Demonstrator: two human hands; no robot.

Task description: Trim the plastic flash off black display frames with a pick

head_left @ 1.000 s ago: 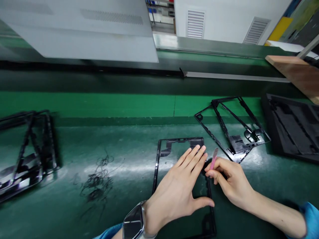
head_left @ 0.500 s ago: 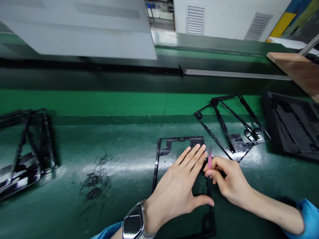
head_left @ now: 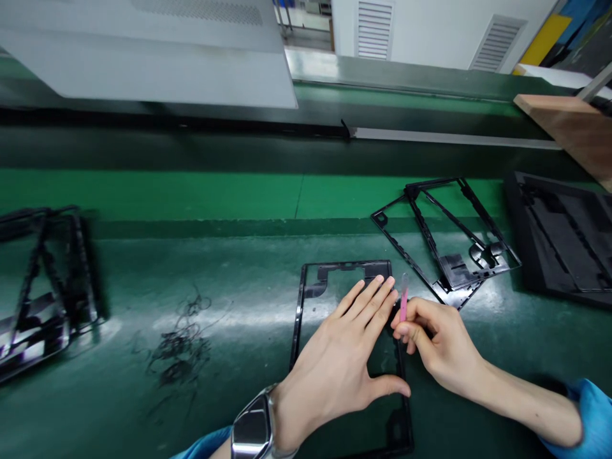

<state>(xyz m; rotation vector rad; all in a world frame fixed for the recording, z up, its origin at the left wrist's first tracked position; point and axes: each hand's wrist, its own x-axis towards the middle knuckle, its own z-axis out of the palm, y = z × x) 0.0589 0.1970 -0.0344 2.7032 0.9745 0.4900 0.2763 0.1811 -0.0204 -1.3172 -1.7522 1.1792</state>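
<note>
While the black frame (head_left: 297, 319) lies flat on the green bench (head_left: 248, 408), just R of centre, it's best steadied by the L hand (head_left: 339, 357), which is laid open across it w/ fingers straight twd the far R corner & thumb out. B/c the pink-handled tool (head_left: 404, 305) is pinched in the curled R hand (head_left: 440, 338) close by the frame's R side (tip contact can't be told), short, light strokes are advised, w/ L fingertips well clear of its path. Loose dark strands (head_left: 184, 347) are best kept off the frame.
</note>
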